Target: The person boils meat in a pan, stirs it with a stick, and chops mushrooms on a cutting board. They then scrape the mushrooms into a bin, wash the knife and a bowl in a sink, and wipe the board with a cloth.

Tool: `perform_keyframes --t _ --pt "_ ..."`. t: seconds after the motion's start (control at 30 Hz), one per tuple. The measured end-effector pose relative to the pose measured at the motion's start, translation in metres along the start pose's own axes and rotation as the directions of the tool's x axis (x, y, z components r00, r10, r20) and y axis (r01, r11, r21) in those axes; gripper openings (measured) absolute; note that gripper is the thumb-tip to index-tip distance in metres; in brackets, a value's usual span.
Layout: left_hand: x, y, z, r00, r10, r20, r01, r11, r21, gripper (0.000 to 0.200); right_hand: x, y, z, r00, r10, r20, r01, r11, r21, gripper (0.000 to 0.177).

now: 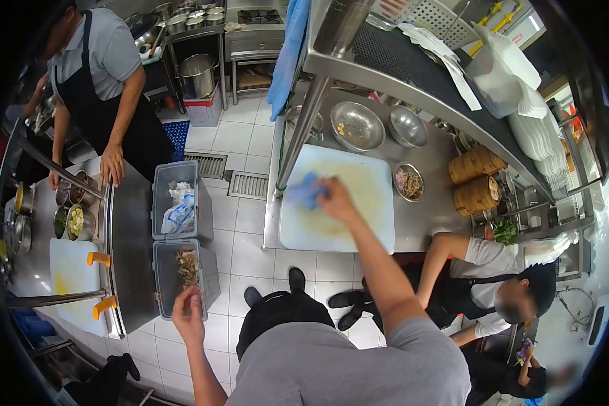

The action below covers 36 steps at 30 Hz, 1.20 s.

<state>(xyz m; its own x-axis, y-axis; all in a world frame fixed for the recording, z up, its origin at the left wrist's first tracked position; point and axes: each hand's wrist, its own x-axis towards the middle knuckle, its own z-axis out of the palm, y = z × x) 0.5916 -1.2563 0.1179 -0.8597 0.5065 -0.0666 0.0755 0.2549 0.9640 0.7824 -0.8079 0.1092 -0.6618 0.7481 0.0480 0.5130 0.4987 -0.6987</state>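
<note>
A blue cloth (307, 192), blurred by motion, lies under the fingers of my right hand (333, 197) on the white cutting board (365, 230). Yellowish stains mark the board's surface. My left hand (189, 312) hangs in the air over the edge of the lower grey bin (213, 274), its fingers curled and nothing seen between them. Beyond the board, a steel bowl (365, 128) holds a few yellow pieces. To the board's right stands a small bowl of chopped food (409, 183).
Bamboo steamers (477, 195) stand right of the board, under an overhead shelf (413, 71). One co-worker (101, 74) stands at the left counter; another (487, 284) is close on my right. An upper grey bin (157, 203) holds bags. A blue towel (287, 61) hangs from the shelf.
</note>
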Motion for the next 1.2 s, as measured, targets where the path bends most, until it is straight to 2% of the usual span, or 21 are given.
perform_keyframes --t 0.03,0.1,0.2,0.27,0.3,0.33,0.4,0.5,0.57,0.63,0.7,0.73,0.77,0.8,0.83,0.87,0.9,0.97,1.07,1.13,1.2 --pt "-0.001 0.000 -0.004 1.000 0.014 -0.013 -0.014 1.000 0.000 0.021 0.022 0.022 -0.013 0.995 0.085 -0.046 -0.093 0.971 -0.221 0.043" --pt "-0.008 -0.013 -0.009 1.000 -0.027 -0.007 0.027 0.999 0.026 0.021 0.036 0.073 0.005 0.980 0.076 -0.186 -0.160 0.856 -0.491 0.044" --pt "-0.004 -0.024 -0.008 0.999 -0.029 0.030 0.029 0.999 0.020 0.021 0.015 0.066 0.052 0.960 -0.030 -0.280 -0.152 0.781 -0.605 0.040" --pt "-0.012 -0.030 0.000 0.997 -0.038 0.062 0.039 0.999 -0.002 0.021 -0.019 0.057 0.085 0.994 -0.010 -0.108 -0.052 0.827 -0.559 0.038" --pt "-0.012 -0.035 0.005 0.995 -0.039 0.094 0.039 0.999 0.009 0.021 -0.049 0.007 0.084 0.997 0.013 -0.080 -0.050 0.875 -0.482 0.041" --pt "-0.009 -0.040 0.012 0.991 -0.034 0.126 0.033 0.999 0.015 0.021 -0.069 0.001 0.099 0.999 0.040 0.030 -0.023 0.905 -0.425 0.045" --pt "-0.002 -0.036 0.026 0.982 -0.006 0.191 0.003 1.000 0.017 0.020 -0.106 -0.028 0.094 0.966 -0.091 0.240 0.111 0.991 -0.071 0.046" --pt "0.011 -0.006 0.026 0.958 0.105 0.267 -0.126 0.990 0.061 0.021 -0.113 0.001 0.050 1.000 -0.018 -0.023 0.018 1.000 -0.004 0.047" --pt "0.011 -0.002 0.017 0.973 0.112 0.204 -0.112 0.994 -0.010 0.022 -0.107 0.017 -0.021 0.956 0.159 -0.246 -0.179 0.982 -0.064 0.047" --pt "0.016 -0.007 0.007 0.980 0.116 0.160 -0.114 0.993 -0.027 0.022 -0.113 0.053 -0.064 0.858 0.412 -0.307 -0.481 0.854 -0.197 0.050" --pt "0.015 -0.023 -0.008 0.983 0.116 0.141 -0.119 0.993 0.009 0.023 -0.124 0.078 -0.024 0.849 0.333 -0.410 -0.492 0.779 -0.389 0.053" --pt "0.012 -0.021 -0.012 0.984 0.037 0.173 -0.035 0.999 -0.013 0.024 -0.123 0.091 0.005 0.846 0.277 -0.456 -0.495 0.726 -0.478 0.055" --pt "0.017 -0.022 -0.003 0.985 0.057 0.163 -0.055 0.998 -0.021 0.024 -0.115 0.095 0.044 0.877 0.096 -0.470 -0.321 0.846 -0.426 0.058" --pt "0.015 -0.026 -0.003 0.983 0.061 0.171 -0.061 0.998 -0.008 0.023 -0.111 0.073 0.086 0.925 0.066 -0.373 -0.246 0.854 -0.458 0.053" --pt "0.012 -0.030 -0.004 0.981 0.064 0.186 -0.067 0.998 0.008 0.023 -0.108 -0.002 0.096 0.914 0.370 -0.170 -0.405 0.866 -0.293 0.047" --pt "0.010 -0.029 0.004 0.978 0.078 0.191 -0.072 0.997 -0.041 0.022 -0.108 -0.018 0.126 0.971 0.228 -0.072 -0.239 0.941 -0.238 0.044" --pt "0.010 -0.021 0.010 0.967 0.099 0.234 -0.102 0.995 -0.001 0.021 -0.112 -0.049 0.139 0.982 0.191 -0.005 -0.190 0.974 -0.124 0.040" --pt "0.010 0.000 0.018 0.941 0.139 0.307 -0.166 0.984 0.061 0.021 -0.107 -0.093 0.135 0.950 0.097 0.295 -0.151 0.975 0.164 0.036" --pt "0.012 0.005 0.014 0.955 0.202 0.218 -0.210 0.978 0.016 0.021 -0.114 -0.118 0.088 0.962 0.096 0.256 -0.197 0.893 0.404 0.039" --pt "0.009 -0.021 0.001 0.979 0.161 0.127 -0.153 0.986 -0.070 0.021 -0.109 -0.074 0.049 0.986 0.071 0.151 -0.125 0.913 0.388 0.034" --pt "0.006 -0.031 -0.018 0.992 0.088 0.093 -0.087 0.996 -0.015 0.022 -0.092 -0.034 -0.018 0.970 0.209 0.120 -0.240 0.884 0.401 0.041"
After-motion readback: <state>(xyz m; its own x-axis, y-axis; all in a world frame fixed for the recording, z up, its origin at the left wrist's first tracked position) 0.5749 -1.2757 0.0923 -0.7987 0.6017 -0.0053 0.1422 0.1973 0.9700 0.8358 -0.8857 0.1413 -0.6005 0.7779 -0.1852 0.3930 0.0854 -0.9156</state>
